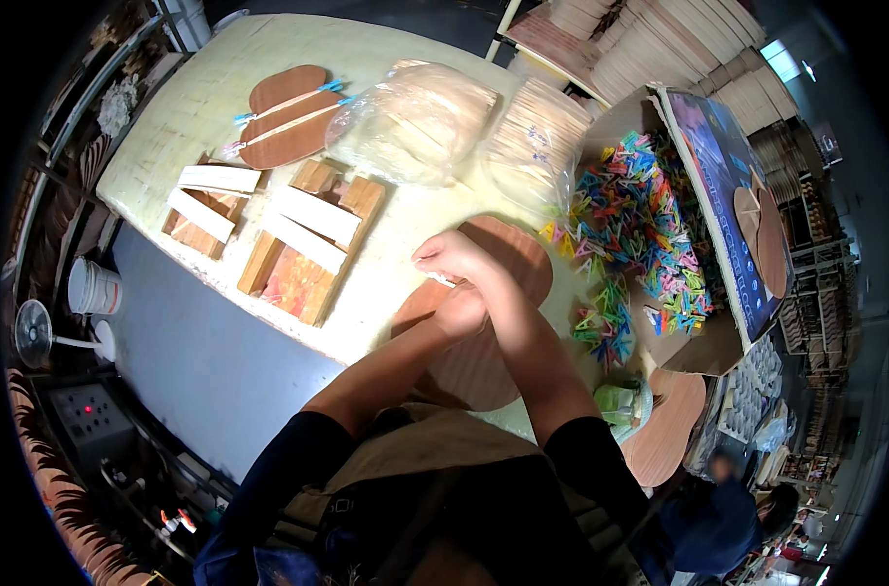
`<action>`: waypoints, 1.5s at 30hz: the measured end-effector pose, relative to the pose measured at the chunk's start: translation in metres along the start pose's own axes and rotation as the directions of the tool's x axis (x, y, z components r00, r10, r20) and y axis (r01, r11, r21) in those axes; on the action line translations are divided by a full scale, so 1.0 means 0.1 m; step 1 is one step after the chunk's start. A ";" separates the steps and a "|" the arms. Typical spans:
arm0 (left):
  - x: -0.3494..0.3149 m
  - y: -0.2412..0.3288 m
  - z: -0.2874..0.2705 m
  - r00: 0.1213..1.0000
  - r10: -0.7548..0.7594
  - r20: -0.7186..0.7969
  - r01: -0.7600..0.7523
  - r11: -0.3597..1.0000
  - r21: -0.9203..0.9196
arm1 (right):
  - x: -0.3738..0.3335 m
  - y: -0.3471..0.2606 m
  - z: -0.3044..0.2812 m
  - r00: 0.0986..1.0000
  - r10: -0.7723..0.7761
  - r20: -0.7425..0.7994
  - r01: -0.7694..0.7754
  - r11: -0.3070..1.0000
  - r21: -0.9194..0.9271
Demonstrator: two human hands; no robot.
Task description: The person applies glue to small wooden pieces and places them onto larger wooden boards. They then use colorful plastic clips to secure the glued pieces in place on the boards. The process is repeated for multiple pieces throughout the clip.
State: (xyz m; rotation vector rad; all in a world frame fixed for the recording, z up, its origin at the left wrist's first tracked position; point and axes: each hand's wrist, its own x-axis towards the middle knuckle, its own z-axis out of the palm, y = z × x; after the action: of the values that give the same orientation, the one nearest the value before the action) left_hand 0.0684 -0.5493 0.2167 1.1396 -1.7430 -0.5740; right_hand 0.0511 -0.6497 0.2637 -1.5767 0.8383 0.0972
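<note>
Over a brown guitar-shaped wooden board, my two hands are close together. My right hand is closed, its fingers curled in toward a small whitish piece that I cannot make out. Just below it, my left hand is partly covered by the right wrist, and its fingers are hidden. A similar brown board at the far left carries two thin wooden strips, clipped at the ends with small plastic clothespins. To the right, colourful clothespins spill from an open cardboard box.
Two wooden jigs with pale slats stand on the left of the table. Plastic bags of wooden strips lie at the back. A green-filled container and another brown board are near my right elbow. A person is behind, lower right.
</note>
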 end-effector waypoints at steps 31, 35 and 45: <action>-1.70 -1.98 -4.28 -0.335 -0.732 -0.593 0.384 0.469 -0.795 | -1.96 2.01 0.05 0.325 -0.312 -0.893 -0.727 0.521 -0.447; -1.81 -2.22 -4.39 -0.241 -0.841 -0.484 0.278 0.417 -0.865 | -1.93 2.24 -0.05 0.339 -0.341 -0.877 -0.702 0.529 -0.477; -1.03 -1.12 -3.42 0.398 -0.341 -0.851 0.266 0.931 -0.248 | -1.85 2.25 -0.26 0.392 0.204 -0.897 -0.746 0.641 -0.180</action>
State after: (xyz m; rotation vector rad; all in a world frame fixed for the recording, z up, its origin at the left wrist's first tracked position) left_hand 0.4343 -0.4736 0.2355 1.3672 -0.5660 -0.1458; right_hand -0.2195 -0.5785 0.1783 -1.8545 2.2695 0.0445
